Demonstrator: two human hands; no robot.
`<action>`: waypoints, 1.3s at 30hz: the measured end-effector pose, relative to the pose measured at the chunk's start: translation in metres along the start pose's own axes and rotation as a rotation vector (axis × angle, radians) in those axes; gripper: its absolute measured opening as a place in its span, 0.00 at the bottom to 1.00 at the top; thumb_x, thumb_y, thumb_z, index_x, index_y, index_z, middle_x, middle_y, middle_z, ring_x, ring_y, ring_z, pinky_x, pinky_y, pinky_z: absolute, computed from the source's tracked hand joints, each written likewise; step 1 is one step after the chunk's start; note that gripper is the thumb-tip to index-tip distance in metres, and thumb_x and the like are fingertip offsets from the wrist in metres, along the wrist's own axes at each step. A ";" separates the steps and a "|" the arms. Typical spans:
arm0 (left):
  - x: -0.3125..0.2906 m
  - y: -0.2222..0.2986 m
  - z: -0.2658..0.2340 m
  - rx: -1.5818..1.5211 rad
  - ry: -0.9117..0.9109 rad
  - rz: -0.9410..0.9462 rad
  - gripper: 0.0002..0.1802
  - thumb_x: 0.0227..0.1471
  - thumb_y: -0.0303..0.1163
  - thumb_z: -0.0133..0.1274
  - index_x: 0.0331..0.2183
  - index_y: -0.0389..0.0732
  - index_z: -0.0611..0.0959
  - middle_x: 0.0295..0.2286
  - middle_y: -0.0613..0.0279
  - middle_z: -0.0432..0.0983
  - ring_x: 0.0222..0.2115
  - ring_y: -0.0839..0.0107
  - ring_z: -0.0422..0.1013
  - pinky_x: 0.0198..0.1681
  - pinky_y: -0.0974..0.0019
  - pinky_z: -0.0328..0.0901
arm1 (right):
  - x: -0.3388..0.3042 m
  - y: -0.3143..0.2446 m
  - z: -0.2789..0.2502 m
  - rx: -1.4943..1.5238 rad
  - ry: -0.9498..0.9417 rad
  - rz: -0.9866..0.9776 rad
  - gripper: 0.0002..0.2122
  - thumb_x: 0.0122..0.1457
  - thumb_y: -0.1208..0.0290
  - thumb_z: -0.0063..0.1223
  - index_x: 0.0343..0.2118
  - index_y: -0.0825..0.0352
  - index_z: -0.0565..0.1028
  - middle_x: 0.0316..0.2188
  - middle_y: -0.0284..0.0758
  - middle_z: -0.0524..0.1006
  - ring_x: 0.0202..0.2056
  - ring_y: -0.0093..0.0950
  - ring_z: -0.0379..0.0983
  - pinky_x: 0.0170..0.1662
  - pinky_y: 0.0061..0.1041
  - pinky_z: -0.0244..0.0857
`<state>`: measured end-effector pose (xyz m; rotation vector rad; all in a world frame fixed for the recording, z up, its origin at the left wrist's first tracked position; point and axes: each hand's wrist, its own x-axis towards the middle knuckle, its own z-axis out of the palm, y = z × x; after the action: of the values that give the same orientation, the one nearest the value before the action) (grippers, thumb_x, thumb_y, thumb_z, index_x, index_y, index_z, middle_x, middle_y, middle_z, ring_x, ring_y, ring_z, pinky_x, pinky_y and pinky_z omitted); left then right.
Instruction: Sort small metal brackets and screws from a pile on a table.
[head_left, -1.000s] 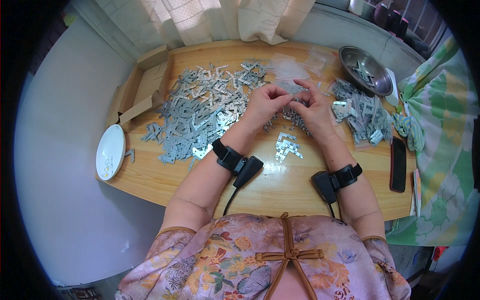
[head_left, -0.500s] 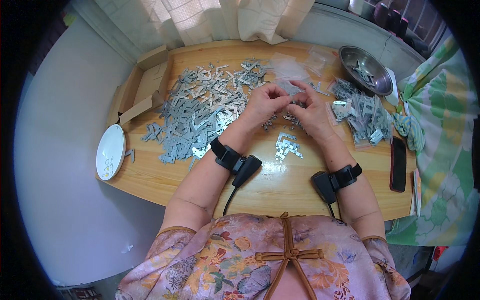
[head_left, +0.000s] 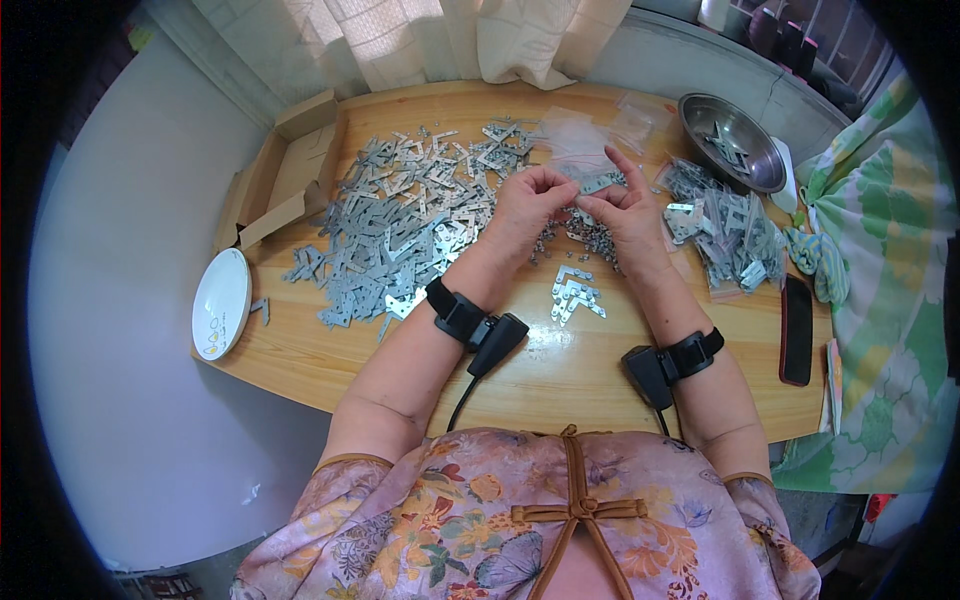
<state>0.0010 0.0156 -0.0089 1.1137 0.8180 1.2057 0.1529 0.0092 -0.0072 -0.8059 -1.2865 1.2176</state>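
1. Nearest the person, at the middle of the table (head_left: 300, 370), a few flat angle brackets (head_left: 575, 297) lay in a small group, apart from the rest.
2. Just beyond, the left hand (head_left: 527, 205) and right hand (head_left: 625, 212) met above a scatter of small screws (head_left: 590, 235). Both pinched something tiny between fingertips, probably a screw or a clear bag, too small to tell. A slip here could drop it into the screws, where it would be hard to find.
3. Left of the hands, a big heap of brackets (head_left: 410, 225) covered the table toward its far edge. Reaching through could knock pieces off.
4. On the right lay bagged brackets (head_left: 730, 235) and a black phone (head_left: 796, 328).
5. Farther off stood a steel bowl (head_left: 735, 140), a cardboard box (head_left: 285, 180) and, at the left edge, a white plate (head_left: 220, 303).
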 end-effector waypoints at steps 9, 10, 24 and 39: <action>-0.002 0.004 0.003 0.123 -0.026 -0.029 0.10 0.48 0.34 0.52 0.32 0.38 0.78 0.26 0.66 0.74 0.26 0.80 0.69 0.28 0.77 0.64 | 0.000 0.004 -0.003 -0.098 -0.097 0.000 0.28 0.44 0.82 0.54 0.52 0.66 0.60 0.20 0.29 0.71 0.24 0.16 0.67 0.30 0.15 0.61; -0.001 0.001 0.001 0.123 -0.024 -0.028 0.10 0.48 0.34 0.52 0.32 0.38 0.78 0.26 0.66 0.74 0.26 0.80 0.69 0.28 0.77 0.64 | 0.000 0.006 -0.003 -0.097 -0.099 -0.001 0.28 0.44 0.82 0.54 0.52 0.66 0.60 0.20 0.29 0.71 0.24 0.16 0.67 0.30 0.15 0.61; 0.005 -0.007 -0.008 0.134 -0.120 -0.104 0.12 0.52 0.35 0.48 0.33 0.37 0.79 0.26 0.64 0.75 0.26 0.78 0.71 0.28 0.78 0.67 | 0.000 0.012 -0.002 -0.560 0.065 -0.246 0.22 0.40 0.76 0.58 0.43 0.62 0.70 0.23 0.29 0.71 0.21 0.19 0.65 0.26 0.18 0.62; 0.004 -0.007 -0.004 -0.110 -0.100 -0.135 0.11 0.53 0.31 0.45 0.35 0.35 0.76 0.29 0.59 0.75 0.27 0.73 0.73 0.30 0.74 0.70 | 0.001 0.007 -0.006 -0.826 0.147 -0.480 0.11 0.38 0.72 0.60 0.26 0.65 0.72 0.23 0.33 0.70 0.25 0.28 0.68 0.27 0.24 0.62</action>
<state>0.0004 0.0204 -0.0160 1.0045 0.7299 1.0612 0.1568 0.0126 -0.0147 -1.0477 -1.7458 0.2082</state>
